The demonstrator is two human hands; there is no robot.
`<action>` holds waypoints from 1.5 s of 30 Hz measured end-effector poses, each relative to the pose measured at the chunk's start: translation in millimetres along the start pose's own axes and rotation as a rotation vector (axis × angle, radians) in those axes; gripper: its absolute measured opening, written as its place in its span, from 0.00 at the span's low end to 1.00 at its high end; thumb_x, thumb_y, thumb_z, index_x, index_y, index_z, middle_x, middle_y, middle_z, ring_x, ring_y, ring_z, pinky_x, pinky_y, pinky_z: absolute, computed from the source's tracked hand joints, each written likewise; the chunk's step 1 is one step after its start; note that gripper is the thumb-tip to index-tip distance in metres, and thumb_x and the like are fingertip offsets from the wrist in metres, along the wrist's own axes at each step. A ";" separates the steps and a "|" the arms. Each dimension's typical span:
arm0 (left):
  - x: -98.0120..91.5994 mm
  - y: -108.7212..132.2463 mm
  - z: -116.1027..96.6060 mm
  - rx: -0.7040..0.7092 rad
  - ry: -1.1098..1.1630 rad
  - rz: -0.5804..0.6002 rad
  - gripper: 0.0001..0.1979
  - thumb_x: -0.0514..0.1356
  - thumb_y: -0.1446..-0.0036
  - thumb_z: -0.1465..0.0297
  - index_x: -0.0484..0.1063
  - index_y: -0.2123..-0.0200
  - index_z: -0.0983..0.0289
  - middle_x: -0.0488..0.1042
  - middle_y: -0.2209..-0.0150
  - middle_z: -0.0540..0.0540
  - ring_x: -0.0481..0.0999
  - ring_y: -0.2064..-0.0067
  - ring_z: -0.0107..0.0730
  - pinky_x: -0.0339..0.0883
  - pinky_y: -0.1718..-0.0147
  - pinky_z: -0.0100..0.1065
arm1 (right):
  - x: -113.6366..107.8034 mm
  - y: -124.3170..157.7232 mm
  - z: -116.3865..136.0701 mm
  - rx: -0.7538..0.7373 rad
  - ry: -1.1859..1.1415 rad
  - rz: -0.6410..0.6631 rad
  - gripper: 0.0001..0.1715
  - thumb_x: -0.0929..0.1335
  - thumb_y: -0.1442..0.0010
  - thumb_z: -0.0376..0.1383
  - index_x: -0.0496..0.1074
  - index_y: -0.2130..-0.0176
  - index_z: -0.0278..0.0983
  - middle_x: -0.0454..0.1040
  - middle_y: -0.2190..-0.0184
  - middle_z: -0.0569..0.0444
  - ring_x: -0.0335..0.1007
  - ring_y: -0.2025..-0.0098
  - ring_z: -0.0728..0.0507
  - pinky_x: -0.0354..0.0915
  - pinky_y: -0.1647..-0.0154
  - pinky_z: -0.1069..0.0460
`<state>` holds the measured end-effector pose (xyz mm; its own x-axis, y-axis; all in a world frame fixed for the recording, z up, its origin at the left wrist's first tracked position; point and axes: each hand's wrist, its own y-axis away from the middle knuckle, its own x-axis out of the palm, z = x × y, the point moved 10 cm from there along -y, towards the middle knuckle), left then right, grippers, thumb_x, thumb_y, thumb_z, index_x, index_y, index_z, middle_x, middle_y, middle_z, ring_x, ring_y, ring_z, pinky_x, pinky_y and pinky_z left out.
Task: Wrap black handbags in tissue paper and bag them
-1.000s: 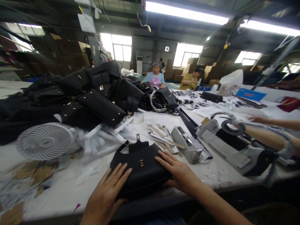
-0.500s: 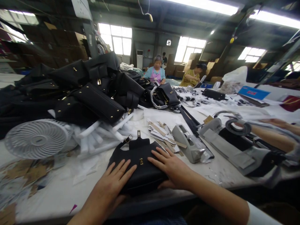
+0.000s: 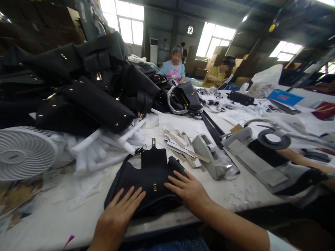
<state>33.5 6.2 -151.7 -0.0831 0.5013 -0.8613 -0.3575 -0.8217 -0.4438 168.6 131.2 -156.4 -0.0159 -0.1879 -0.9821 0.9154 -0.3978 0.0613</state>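
A black handbag (image 3: 146, 174) with a gold clasp lies on the white table in front of me, its flap with a metal tab folded away from me. My left hand (image 3: 117, 212) rests on the bag's left side, fingers stretched out over the front. On the right side my right hand (image 3: 187, 188) lies flat, its fingertips close to the clasp. Neither hand is wrapped round anything. Past the bag lie loose strips of card (image 3: 181, 144), and a grey tape dispenser (image 3: 210, 157) stands to their right.
A large heap of black handbags (image 3: 96, 101) rises at the back left, above white padding rolls (image 3: 89, 150). A white fan (image 3: 23, 153) stands at the left. On the right lies a grey and black bag (image 3: 261, 160), beside another person's arm (image 3: 300, 157). Two people sit across the table.
The view has tilted down and shifted a little. The bag now lies flatter and spreads wider towards the left, with my left hand further left. Both hands stay on it.
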 end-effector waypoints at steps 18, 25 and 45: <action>12.9 -43.8 1.3 -0.035 0.045 0.156 0.31 0.50 0.44 0.81 0.58 0.36 0.65 0.64 0.38 0.59 0.70 0.41 0.47 0.72 0.48 0.50 | -30.7 -18.3 23.9 -0.066 0.083 -0.087 0.40 0.71 0.40 0.42 0.57 0.34 0.37 0.63 0.36 0.41 0.56 0.35 0.31 0.52 0.34 0.35; 40.2 -37.6 7.8 -0.053 0.100 0.181 0.34 0.46 0.42 0.83 0.49 0.33 0.64 0.56 0.33 0.60 0.58 0.34 0.46 0.64 0.41 0.53 | 9.2 -22.4 13.4 -0.071 0.182 -0.222 0.31 0.59 0.33 0.27 0.55 0.33 0.38 0.59 0.34 0.41 0.54 0.33 0.32 0.56 0.35 0.33; 14.0 -10.9 -44.4 0.055 -0.055 0.063 0.35 0.47 0.40 0.82 0.47 0.32 0.53 0.64 0.37 0.63 0.66 0.38 0.48 0.68 0.45 0.45 | 26.5 30.9 46.4 -0.188 0.243 -0.361 0.26 0.63 0.33 0.30 0.63 0.37 0.30 0.68 0.41 0.34 0.65 0.39 0.33 0.64 0.39 0.38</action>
<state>77.6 10.2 -169.9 -0.1576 0.4650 -0.8712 -0.4002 -0.8366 -0.3741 177.8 72.3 -172.3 -0.2727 0.1571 -0.9492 0.9259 -0.2252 -0.3032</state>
